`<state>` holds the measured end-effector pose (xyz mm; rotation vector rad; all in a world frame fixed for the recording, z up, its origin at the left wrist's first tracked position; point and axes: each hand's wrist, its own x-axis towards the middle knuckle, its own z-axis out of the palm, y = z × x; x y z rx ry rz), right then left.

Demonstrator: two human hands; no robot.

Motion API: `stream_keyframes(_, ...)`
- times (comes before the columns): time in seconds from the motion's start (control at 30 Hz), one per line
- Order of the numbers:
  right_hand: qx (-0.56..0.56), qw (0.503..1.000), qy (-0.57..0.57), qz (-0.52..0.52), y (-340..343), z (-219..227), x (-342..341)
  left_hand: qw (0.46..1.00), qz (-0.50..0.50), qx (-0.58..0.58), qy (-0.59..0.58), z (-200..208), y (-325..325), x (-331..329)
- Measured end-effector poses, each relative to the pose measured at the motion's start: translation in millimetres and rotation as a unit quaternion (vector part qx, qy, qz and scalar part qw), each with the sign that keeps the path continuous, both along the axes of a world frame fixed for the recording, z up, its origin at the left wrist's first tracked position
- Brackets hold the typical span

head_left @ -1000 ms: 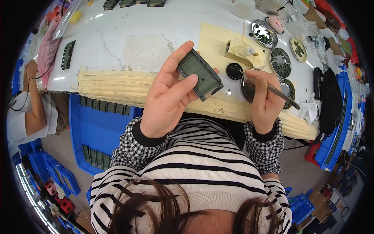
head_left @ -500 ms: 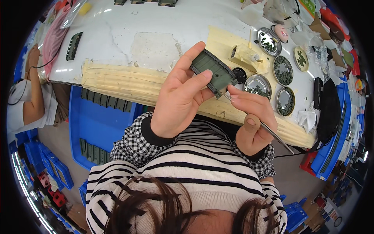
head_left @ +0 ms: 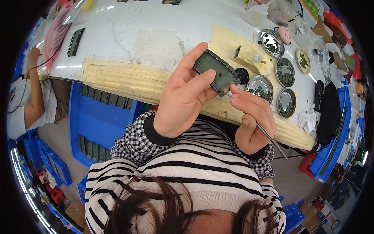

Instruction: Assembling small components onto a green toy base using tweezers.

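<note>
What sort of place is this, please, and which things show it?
It looks like a workshop for handwork on small parts. Round dishes hold tiny green pieces on the worktable, a blue bin holds rows of green panels, and the left hand holds a similar panel.

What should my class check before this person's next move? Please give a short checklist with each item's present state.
1. Left hand holds the green part: ok, thumb across its face.
2. Right hand holds the thin metal tool: ok.
3. Tool tip touching the part's near corner: cannot tell, too small to make out.
4. Nearest metal dish holds small green pieces: ok.
5. Black round container fully in view: not ok, partly hidden by the part.
</note>
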<state>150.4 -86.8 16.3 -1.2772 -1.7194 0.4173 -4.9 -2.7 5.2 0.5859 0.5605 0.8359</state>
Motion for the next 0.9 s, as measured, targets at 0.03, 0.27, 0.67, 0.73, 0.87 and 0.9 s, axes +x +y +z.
stream_keyframes(0.03,0.003,1.0,-0.006,-0.001,-0.2,-0.1,-0.4,1.0,0.0,-0.002,-0.001,-0.3,-0.2,0.1)
stream_keyframes(0.27,0.021,1.0,-0.02,-0.009,-1.5,-1.6,-3.6,1.0,0.0,0.0,-0.009,1.7,-2.2,0.0)
stream_keyframes(0.67,0.047,0.999,-0.019,0.001,-2.1,-4.9,-3.0,1.0,-0.003,0.019,-0.008,2.0,-3.6,0.5)
stream_keyframes(0.73,0.049,0.999,-0.02,0.003,-2.1,-5.5,-2.4,1.0,-0.004,0.022,-0.007,1.9,-3.3,0.3)
stream_keyframes(0.87,0.056,0.998,-0.002,-0.002,-2.0,-4.9,-3.2,1.0,-0.01,0.029,-0.007,3.3,-1.9,0.4)
stream_keyframes(0.9,0.058,0.998,0.007,-0.005,-1.7,-4.1,-3.7,0.999,-0.012,0.032,-0.007,4.2,-1.1,0.6)
